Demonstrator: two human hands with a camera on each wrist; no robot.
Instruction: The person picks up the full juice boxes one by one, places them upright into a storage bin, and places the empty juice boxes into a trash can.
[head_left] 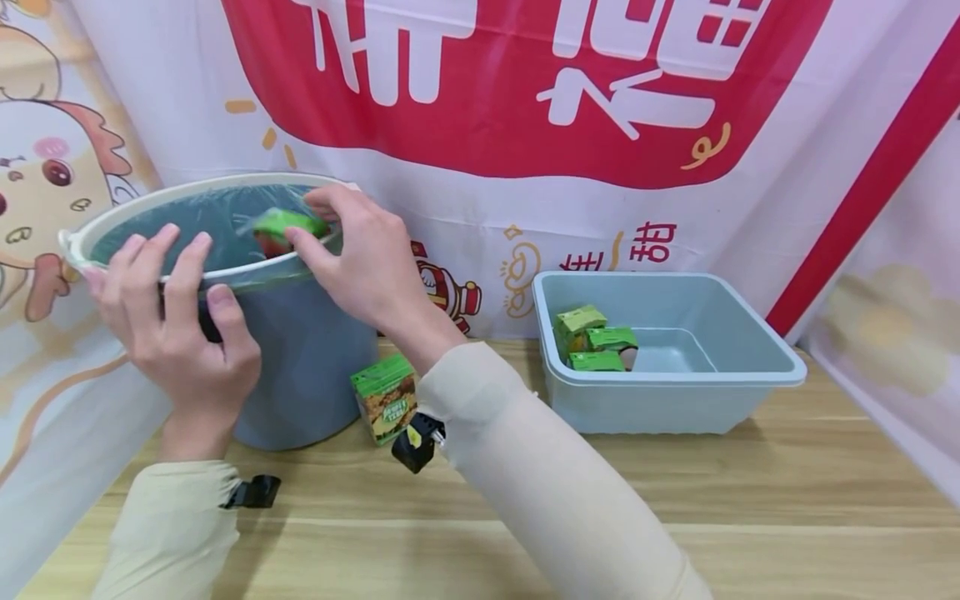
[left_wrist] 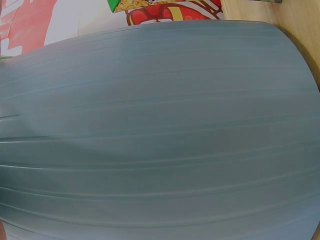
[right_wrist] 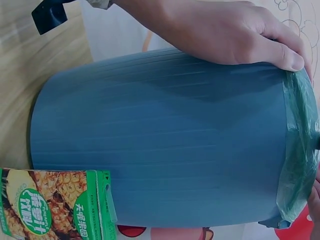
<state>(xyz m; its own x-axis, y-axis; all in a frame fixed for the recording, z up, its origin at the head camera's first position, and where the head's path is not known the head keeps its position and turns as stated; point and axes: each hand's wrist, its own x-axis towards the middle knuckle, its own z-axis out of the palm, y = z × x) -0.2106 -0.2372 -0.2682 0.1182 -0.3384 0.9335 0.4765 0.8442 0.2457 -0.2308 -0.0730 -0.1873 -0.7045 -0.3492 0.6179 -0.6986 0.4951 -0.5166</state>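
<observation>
Hanging beyond the left hand (head_left: 176, 333) and the right hand (head_left: 371, 258), a red-and-white printed cloth (head_left: 480, 150) backs the wooden surface (head_left: 360, 533). Right at the hands stands a blue-grey bin (head_left: 300, 358), its rim dressed in a thin see-through liner (right_wrist: 300, 145). Off to the right hand's outer side, well apart, sits a pale blue basin (head_left: 645, 408). The left hand is clamped on the near rim, fingers over the edge, thumb outside; the right hand, apart from it, bends over the rim on its own side. Below the right hand, a pineapple carton (head_left: 386, 400) stands just beside the bin. Three green boxes (head_left: 579, 321) cluster in the basin's end nearest that hand. A blurred green package (head_left: 281, 223) is in the bin's mouth, between the hands, by the right thumb; whether it is gripped, I cannot tell.
</observation>
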